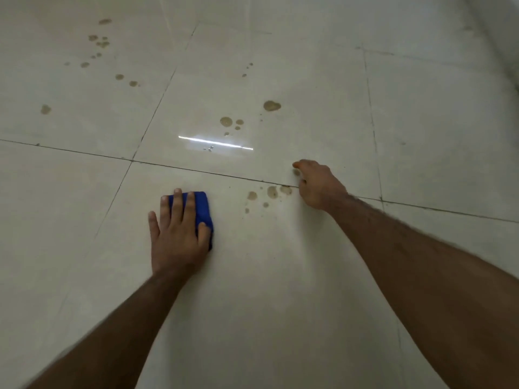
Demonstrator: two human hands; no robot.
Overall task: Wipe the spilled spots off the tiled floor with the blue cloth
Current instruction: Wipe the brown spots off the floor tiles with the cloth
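My left hand (177, 231) lies flat on a folded blue cloth (202, 211), pressing it onto the pale tiled floor (266, 276). Only the cloth's right side and far edge show past my fingers. A cluster of brown spilled spots (271, 192) sits just right of the cloth, along a grout line. My right hand (318, 185) rests on the floor beside that cluster, fingers curled under, holding nothing. More brown spots (271, 105) lie farther out on the middle tile, and a scattered trail of spots (102, 43) runs across the far left tile.
A bright strip of reflected light (216, 143) glares on the middle tile with tiny droplets in it. A white wall base (500, 32) borders the floor at the far right.
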